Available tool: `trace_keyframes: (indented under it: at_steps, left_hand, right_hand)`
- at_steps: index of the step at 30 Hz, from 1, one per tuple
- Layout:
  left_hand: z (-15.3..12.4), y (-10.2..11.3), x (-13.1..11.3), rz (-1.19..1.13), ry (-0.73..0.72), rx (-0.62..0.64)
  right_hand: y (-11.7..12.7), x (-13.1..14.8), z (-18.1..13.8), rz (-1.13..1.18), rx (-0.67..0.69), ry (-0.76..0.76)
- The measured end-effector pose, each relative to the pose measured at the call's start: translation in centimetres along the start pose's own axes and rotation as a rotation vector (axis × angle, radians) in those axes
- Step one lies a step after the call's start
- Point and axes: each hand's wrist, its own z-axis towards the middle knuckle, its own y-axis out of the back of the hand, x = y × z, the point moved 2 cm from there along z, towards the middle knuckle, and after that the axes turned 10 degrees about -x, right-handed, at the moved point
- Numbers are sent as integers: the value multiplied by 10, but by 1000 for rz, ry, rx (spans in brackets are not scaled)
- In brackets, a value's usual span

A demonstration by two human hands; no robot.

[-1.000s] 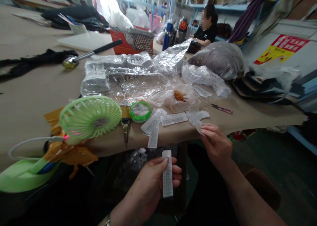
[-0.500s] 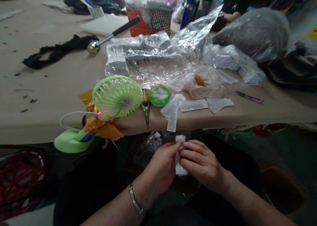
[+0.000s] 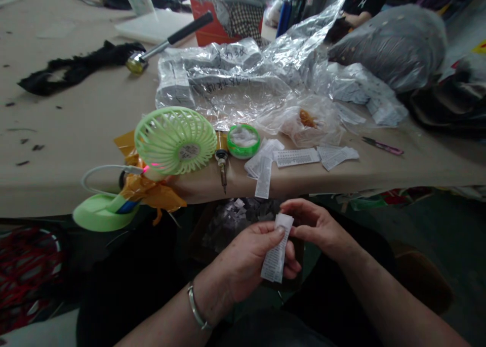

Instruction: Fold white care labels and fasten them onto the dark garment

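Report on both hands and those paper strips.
Left hand gripping paper strips. Right hand open, close beside them. Nothing visibly blocking either hand.

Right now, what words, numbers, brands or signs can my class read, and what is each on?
Shirt: "H", or a similar mark.
Clear bag: handwriting, too blurred to read.
Held strips: print too small to read.
Loose strips: print too small to read.
Fan: sticker too blurred to read.

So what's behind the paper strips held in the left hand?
Behind the paper strips, the left hand has fingers showing past one long edge. The strips' backs and the covered parts of those fingers can't be seen.
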Motion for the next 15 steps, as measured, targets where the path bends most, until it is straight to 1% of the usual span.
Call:
trace_keyframes:
  at_steps: [1, 2, 3, 4, 9, 12, 15]
  left_hand:
    - [-2, 0, 1, 19, 4, 26]
    - [-3, -1, 2, 35, 11, 49]
    - [-4, -1, 3, 48, 16, 66]
    - [-4, -1, 4, 57, 22, 75]
    - [-5, 2, 8, 75, 24, 68]
    - [-4, 3, 7, 72, 13, 64]
    - [-4, 3, 7, 69, 0, 47]
  right_hand:
    - [-1, -2, 5, 114, 129, -105]
    - [-2, -4, 9, 210, 234, -180]
    - [-4, -5, 13, 281, 311, -232]
    - [-6, -5, 16, 330, 360, -264]
    - [-16, -7, 26, 413, 442, -282]
    - [-19, -8, 27, 423, 440, -299]
    - [-19, -7, 25, 389, 410, -281]
